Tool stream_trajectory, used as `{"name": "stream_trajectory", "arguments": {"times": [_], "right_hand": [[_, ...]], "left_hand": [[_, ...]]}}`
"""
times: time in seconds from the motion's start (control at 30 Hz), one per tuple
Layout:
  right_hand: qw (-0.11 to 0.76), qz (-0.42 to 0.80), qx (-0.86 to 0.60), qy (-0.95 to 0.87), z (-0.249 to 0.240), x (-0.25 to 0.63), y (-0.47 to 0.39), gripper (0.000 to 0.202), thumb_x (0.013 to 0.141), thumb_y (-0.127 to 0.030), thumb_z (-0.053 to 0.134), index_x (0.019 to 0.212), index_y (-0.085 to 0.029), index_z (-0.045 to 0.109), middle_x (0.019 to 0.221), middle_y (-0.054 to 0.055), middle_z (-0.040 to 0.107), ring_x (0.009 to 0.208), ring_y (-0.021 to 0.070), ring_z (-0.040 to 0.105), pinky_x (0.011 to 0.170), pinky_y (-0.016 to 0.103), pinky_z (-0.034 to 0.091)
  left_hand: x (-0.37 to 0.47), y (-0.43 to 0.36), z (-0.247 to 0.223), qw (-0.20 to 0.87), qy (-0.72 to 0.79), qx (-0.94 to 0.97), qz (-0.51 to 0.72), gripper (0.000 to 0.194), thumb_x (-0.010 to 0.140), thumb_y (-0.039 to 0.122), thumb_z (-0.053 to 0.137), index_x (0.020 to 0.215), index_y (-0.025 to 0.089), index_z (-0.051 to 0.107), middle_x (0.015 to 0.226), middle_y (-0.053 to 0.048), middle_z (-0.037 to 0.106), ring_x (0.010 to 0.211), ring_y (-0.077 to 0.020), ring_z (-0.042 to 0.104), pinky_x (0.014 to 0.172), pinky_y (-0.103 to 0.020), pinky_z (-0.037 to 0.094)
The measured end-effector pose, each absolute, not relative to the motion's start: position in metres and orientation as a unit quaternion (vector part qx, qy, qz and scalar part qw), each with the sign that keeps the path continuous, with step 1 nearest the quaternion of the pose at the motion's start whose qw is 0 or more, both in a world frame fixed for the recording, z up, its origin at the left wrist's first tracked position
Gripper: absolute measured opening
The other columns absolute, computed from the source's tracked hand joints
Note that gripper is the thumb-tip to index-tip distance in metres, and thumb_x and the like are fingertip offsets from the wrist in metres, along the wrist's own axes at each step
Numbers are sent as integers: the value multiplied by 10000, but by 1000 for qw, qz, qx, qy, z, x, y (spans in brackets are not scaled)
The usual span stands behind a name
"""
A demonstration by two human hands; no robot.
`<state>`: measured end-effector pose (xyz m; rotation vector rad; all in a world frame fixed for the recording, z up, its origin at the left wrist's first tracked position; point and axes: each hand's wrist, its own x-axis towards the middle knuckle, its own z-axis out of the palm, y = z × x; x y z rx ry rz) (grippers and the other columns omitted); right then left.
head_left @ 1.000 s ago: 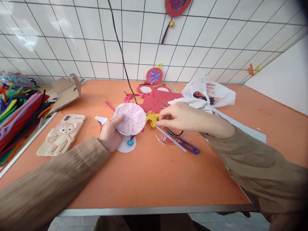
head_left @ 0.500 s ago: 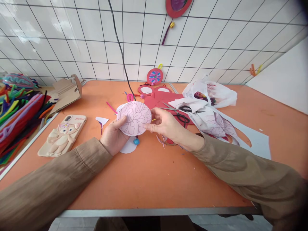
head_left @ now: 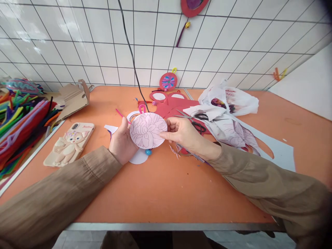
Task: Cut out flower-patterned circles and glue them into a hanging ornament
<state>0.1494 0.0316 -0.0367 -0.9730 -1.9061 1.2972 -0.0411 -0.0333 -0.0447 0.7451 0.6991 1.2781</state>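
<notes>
A round paper disc [head_left: 148,130] with a flower line drawing is held up facing me. My right hand [head_left: 181,135] pinches its right edge between thumb and fingers. Behind the left side of the disc, my left hand [head_left: 123,143] has its palm showing and its thumb raised off the paper. The other left fingers are hidden by the disc. Just past the disc show a pink pipe-cleaner loop [head_left: 142,109], a blue bell [head_left: 148,152] and part of a white paper piece [head_left: 138,158]. How these join is hidden.
Scissors [head_left: 198,126] lie on red paper [head_left: 178,106] to the right, beside paper scraps [head_left: 236,133] and a plastic bag [head_left: 242,102]. A phone case [head_left: 70,143], cardboard [head_left: 74,100] and pipe cleaners [head_left: 23,124] are on the left. A black cord [head_left: 129,52] hangs down the tiled wall.
My left thumb has lifted off the front of the disc and points up. The disc has shifted slightly right and down, with my right hand still pinching its edge.
</notes>
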Motion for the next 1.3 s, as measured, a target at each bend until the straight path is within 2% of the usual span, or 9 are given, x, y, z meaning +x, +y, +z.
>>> {"name": "stream_trajectory", "arguments": {"times": [0.23, 0.37, 0.47, 0.6, 0.73, 0.9, 1.03, 1.17, 1.3], "right_hand": [[304, 506, -381, -711, -33, 148, 29, 345, 626, -411, 839, 727, -190, 594, 639, -21, 608, 538, 110, 527, 498, 258, 422], [303, 505, -379, -714, -36, 147, 30, 312, 628, -385, 825, 748, -188, 615, 670, -8, 627, 574, 120, 543, 526, 268, 439], [306, 507, -369, -716, -36, 148, 29, 338, 629, -410, 842, 736, -192, 606, 682, -6, 633, 594, 128, 554, 548, 279, 457], [328, 477, -336, -743, -31, 149, 27, 346, 704, -451, 822, 768, -198, 595, 760, 13, 654, 688, 154, 596, 653, 312, 511], [351, 419, -313, -777, -26, 151, 25, 316, 785, -467, 767, 881, -196, 634, 855, 33, 680, 761, 168, 612, 686, 315, 503], [360, 376, -326, -789, -27, 149, 23, 339, 822, -478, 717, 694, -195, 580, 678, 0, 603, 627, 131, 522, 587, 290, 435], [362, 338, -326, -805, -30, 148, 22, 292, 823, -427, 708, 698, -196, 580, 659, -4, 598, 605, 125, 500, 562, 287, 418], [396, 295, -299, -817, -34, 148, 22, 172, 824, -340, 724, 834, -196, 630, 761, 8, 656, 644, 133, 555, 581, 290, 461], [481, 144, -246, -829, -37, 149, 24, 130, 831, -223, 723, 939, -216, 651, 882, 20, 658, 662, 127, 558, 608, 295, 489]], "left_hand": [[-40, -33, -53, 666, 320, 355, 573, 593, 751, 584, 765, 1170, 170, 700, 1066, -172, 771, 880, -340, 748, 508, -350, 563], [-40, -32, -54, 667, 317, 346, 578, 605, 744, 602, 764, 1162, 167, 707, 1122, -173, 762, 910, -342, 748, 514, -351, 570], [-40, -33, -54, 668, 324, 352, 570, 553, 701, 537, 828, 1075, 143, 727, 1047, -177, 775, 849, -338, 754, 501, -352, 568], [-38, -35, -57, 634, 368, 331, 594, 410, 656, 370, 896, 949, 124, 746, 921, -149, 791, 830, -307, 759, 625, -363, 604], [-36, -38, -58, 643, 374, 345, 573, 382, 675, 386, 889, 921, 123, 761, 903, -146, 795, 872, -323, 763, 726, -408, 613], [-36, -37, -60, 669, 350, 346, 556, 384, 691, 454, 866, 861, 126, 762, 915, -166, 794, 1034, -381, 735, 861, -465, 597], [-40, -33, -65, 689, 335, 329, 552, 441, 728, 510, 830, 916, 118, 761, 927, -164, 794, 1078, -386, 721, 915, -484, 585], [-43, -30, -68, 698, 314, 338, 548, 423, 791, 517, 781, 965, 132, 755, 962, -151, 794, 1070, -372, 726, 879, -453, 600], [-43, -30, -68, 697, 311, 347, 545, 493, 791, 536, 774, 1068, 130, 737, 1005, -163, 789, 1013, -371, 739, 726, -398, 618]]}}
